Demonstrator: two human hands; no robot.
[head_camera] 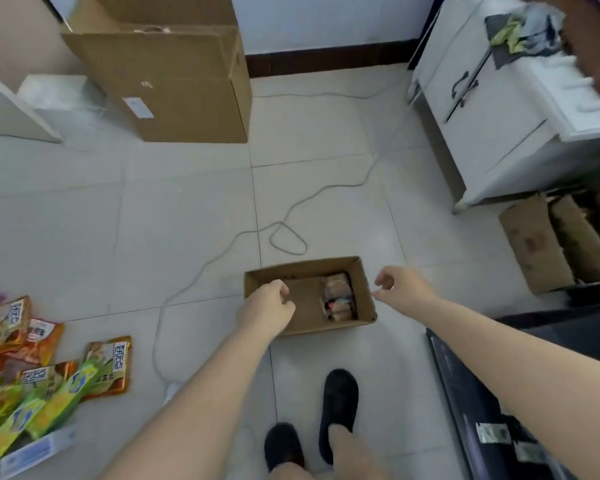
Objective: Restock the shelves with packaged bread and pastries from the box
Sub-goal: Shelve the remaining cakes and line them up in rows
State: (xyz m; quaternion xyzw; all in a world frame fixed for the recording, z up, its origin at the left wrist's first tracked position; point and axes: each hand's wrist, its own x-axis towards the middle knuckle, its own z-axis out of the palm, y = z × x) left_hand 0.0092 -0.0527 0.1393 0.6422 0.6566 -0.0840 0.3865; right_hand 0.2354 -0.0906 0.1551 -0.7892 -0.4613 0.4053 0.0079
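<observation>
A small open cardboard box (pixel 362 282) sits on the tiled floor in front of my feet. Inside it, against the right wall, lies a clear-wrapped pack of pastries (pixel 338 296). My left hand (pixel 265 311) hangs over the box's left part with its fingers curled and nothing in them. My right hand (pixel 400 284) hovers just right of the box's right wall, fingers loosely curled and empty. No shelf with bread shows in this view.
Colourful snack packets (pixel 42 368) lie heaped on the floor at lower left. A large cardboard box (pixel 174 81) stands at the back, a white cabinet (pixel 499 116) at right, flattened cartons (pixel 548 244) below it. A thin cable (pixel 222 251) loops across the tiles. A dark panel (pixel 471 403) lies at lower right.
</observation>
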